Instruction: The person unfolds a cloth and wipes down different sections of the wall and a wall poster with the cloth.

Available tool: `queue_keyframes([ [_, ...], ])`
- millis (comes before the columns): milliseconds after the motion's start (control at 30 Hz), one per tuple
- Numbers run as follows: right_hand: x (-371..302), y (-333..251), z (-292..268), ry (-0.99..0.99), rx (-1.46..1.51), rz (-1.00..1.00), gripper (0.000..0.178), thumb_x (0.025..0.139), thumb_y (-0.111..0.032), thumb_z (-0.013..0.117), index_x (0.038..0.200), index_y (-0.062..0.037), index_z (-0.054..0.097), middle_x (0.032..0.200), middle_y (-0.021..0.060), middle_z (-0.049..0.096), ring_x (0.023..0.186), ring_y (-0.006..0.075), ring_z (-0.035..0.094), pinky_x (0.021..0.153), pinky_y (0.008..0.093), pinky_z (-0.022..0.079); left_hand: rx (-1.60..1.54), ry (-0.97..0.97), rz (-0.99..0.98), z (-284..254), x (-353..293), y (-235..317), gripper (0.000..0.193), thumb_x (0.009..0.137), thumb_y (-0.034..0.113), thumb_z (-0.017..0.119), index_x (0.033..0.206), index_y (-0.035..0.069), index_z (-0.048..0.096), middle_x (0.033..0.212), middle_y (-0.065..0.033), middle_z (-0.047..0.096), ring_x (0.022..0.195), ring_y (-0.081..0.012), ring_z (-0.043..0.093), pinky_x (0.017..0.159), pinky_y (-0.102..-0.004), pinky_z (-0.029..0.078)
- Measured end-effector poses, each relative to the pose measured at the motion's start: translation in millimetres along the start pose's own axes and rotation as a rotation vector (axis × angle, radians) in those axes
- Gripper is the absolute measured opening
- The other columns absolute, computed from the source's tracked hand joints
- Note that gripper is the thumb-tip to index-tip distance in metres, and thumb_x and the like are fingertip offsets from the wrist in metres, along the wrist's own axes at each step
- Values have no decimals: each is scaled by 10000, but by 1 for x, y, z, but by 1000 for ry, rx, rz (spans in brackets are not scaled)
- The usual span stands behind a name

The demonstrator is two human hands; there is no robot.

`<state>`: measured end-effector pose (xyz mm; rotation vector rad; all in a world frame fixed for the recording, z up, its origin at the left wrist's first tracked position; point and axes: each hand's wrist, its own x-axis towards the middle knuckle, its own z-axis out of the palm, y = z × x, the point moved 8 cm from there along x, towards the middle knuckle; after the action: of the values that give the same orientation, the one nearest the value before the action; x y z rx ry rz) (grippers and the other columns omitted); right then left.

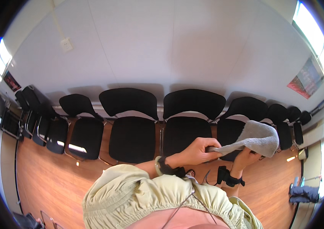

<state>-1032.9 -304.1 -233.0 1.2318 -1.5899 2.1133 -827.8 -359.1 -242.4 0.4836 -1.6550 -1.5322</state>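
A grey cloth (259, 135) is stretched between my two hands, in front of the black chairs to the right. My left hand (201, 150) pinches its near-left corner, thumb and fingers closed on it. Under the cloth's right part is my right hand (247, 157); the cloth drapes over its fingers and hides most of them, but the hand appears to grip it from below. A pale bangle and a black band circle my left wrist, and a black strapped device (228, 176) is on my right wrist.
A row of black chairs (132, 139) with metal legs lines the white wall (139, 45). More chairs (49, 129) stand at the left. The floor is wood (55, 173). A dark bundle of fabric (304, 194) lies at the right, near a small bin (303, 154).
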Motion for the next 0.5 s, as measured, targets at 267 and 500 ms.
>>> queue_keyframes([
  [267,90,102,-44,-12,34,109,459,917,-240,614,1258,30,468,1183,144,576,971,206,596,773,299,510,99,-34,79,82,99,-13,149,830,92,715,931,5,648,790,-16,616,710,-69,517,612,-236,422],
  [500,122,115,-43,21,50,32,501,918,-233,613,1318,1,423,1219,153,563,972,213,610,754,299,539,7,11,-5,96,137,-31,158,814,89,726,923,5,650,766,-38,610,692,-72,524,602,-239,416],
])
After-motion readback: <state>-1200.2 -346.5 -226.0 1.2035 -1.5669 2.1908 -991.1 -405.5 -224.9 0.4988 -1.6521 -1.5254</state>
